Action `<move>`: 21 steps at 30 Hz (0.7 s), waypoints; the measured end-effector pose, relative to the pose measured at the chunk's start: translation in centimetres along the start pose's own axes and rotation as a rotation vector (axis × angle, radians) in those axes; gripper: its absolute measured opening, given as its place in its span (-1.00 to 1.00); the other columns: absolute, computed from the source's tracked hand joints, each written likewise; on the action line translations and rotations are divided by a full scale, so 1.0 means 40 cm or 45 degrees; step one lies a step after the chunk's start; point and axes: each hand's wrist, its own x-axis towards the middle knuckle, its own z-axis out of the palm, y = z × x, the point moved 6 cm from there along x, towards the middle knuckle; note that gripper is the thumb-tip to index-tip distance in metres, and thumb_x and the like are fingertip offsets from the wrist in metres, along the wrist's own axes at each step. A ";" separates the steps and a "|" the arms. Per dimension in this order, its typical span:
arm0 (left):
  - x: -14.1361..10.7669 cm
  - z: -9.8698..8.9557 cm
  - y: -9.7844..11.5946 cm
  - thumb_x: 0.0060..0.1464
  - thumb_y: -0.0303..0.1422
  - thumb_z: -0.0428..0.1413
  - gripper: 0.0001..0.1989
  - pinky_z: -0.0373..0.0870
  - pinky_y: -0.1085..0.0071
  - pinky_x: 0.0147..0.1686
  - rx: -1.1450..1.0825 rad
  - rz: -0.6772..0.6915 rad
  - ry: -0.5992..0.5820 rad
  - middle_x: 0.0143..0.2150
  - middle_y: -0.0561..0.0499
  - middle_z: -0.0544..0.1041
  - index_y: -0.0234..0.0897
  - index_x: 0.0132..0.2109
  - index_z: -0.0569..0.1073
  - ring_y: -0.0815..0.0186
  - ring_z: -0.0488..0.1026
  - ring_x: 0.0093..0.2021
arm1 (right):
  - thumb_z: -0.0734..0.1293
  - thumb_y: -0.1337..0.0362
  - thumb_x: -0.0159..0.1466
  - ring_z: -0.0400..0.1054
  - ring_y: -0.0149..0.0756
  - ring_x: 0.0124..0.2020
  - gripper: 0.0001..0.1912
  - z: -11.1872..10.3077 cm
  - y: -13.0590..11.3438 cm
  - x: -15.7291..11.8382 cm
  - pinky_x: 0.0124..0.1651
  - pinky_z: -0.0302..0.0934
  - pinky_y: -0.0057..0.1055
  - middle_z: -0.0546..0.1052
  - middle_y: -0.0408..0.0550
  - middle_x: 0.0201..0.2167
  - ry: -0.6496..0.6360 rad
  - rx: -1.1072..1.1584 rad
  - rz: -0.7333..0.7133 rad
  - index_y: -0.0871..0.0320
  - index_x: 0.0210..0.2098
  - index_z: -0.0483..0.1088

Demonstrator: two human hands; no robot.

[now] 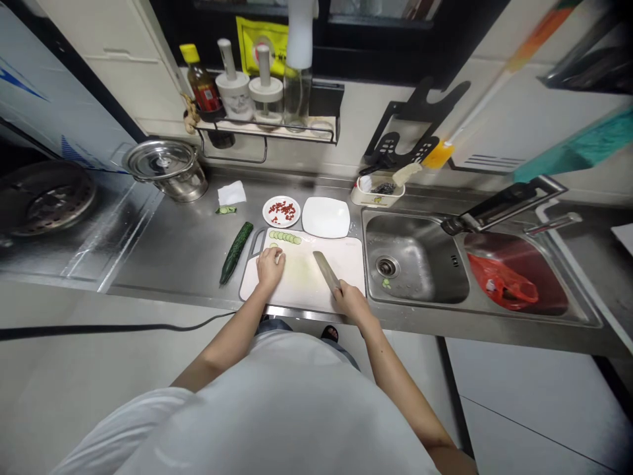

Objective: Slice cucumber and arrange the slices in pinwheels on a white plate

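My right hand (352, 302) is wrapped round the handle of a knife (326, 272), whose blade points up and left over the white cutting board (297, 290). My left hand (270, 266) rests near the board's left side, fingers curled together beside a cucumber slice (273, 245); whether it holds anything is hidden. A row of cucumber slices (285, 237) lies along the board's upper left. Left of the board is a whole cucumber (236, 253). Behind it sit a plate with red pieces (281, 212) and a white square plate (325, 218).
A double sink (418, 260) with a faucet (504, 206) and a red bag (504, 284) lies to the right. A lidded pot (171, 170), a white paper (231, 193) and a wok (44, 198) are at left. Bottles stand on a wall rack (267, 129).
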 end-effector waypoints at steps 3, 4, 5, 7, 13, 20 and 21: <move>-0.007 0.002 0.003 0.16 -0.31 0.00 -0.77 0.25 0.28 0.00 0.011 -0.009 -0.006 -0.13 -0.09 0.52 -0.23 -0.11 0.48 0.17 0.40 -0.05 | 0.06 0.21 0.40 0.40 -0.25 -0.18 -0.70 0.000 0.001 0.000 -0.33 0.02 -0.45 0.54 0.05 -0.16 0.014 0.015 -0.002 0.15 -0.05 0.34; -0.008 0.003 0.005 0.16 -0.31 0.00 -0.78 0.25 0.28 -0.01 0.018 -0.006 -0.008 -0.13 -0.10 0.52 -0.23 -0.12 0.48 0.17 0.40 -0.05 | 0.06 0.21 0.40 0.40 -0.26 -0.19 -0.70 0.000 0.002 -0.001 -0.33 0.02 -0.45 0.54 0.05 -0.16 0.018 0.019 -0.003 0.15 -0.05 0.34; -0.009 0.004 0.007 0.17 -0.31 -0.01 -0.77 0.25 0.28 -0.01 0.024 0.001 -0.010 -0.14 -0.10 0.52 -0.23 -0.12 0.48 0.17 0.40 -0.05 | 0.06 0.21 0.40 0.40 -0.26 -0.20 -0.70 0.000 0.002 -0.001 -0.33 0.02 -0.46 0.54 0.04 -0.17 0.020 0.022 -0.004 0.15 -0.05 0.34; -0.007 0.007 0.014 0.17 -0.31 -0.02 -0.77 0.25 0.27 0.00 0.033 0.023 -0.018 -0.12 -0.10 0.52 -0.22 -0.12 0.49 0.16 0.40 -0.04 | 0.06 0.22 0.40 0.40 -0.27 -0.21 -0.70 0.000 0.003 -0.002 -0.33 0.02 -0.46 0.54 0.04 -0.18 0.017 0.034 0.004 0.14 -0.03 0.33; 0.034 0.010 0.044 0.17 -0.29 0.00 -0.72 0.22 0.22 0.06 0.044 0.035 -0.042 -0.06 -0.13 0.50 -0.22 -0.03 0.48 0.12 0.36 0.03 | 0.06 0.25 0.39 0.40 -0.28 -0.20 -0.71 -0.005 0.002 -0.004 -0.32 0.00 -0.46 0.55 0.03 -0.19 0.004 0.039 0.002 0.14 -0.05 0.34; 0.098 0.040 0.109 0.19 -0.29 -0.01 -0.67 0.18 0.16 0.07 0.168 0.130 -0.147 -0.01 -0.15 0.47 -0.17 0.05 0.47 0.06 0.32 0.05 | 0.05 0.25 0.39 0.41 -0.27 -0.18 -0.70 -0.006 0.002 -0.005 -0.34 0.00 -0.46 0.55 0.03 -0.17 -0.002 0.025 0.015 0.14 -0.05 0.35; 0.104 0.047 0.117 0.20 -0.30 -0.02 -0.67 0.18 0.16 0.06 0.197 0.148 -0.166 -0.02 -0.16 0.47 -0.17 0.06 0.47 0.06 0.32 0.05 | 0.05 0.25 0.39 0.41 -0.27 -0.17 -0.70 -0.006 0.003 -0.006 -0.33 0.00 -0.46 0.55 0.03 -0.17 0.000 0.025 0.014 0.14 -0.05 0.35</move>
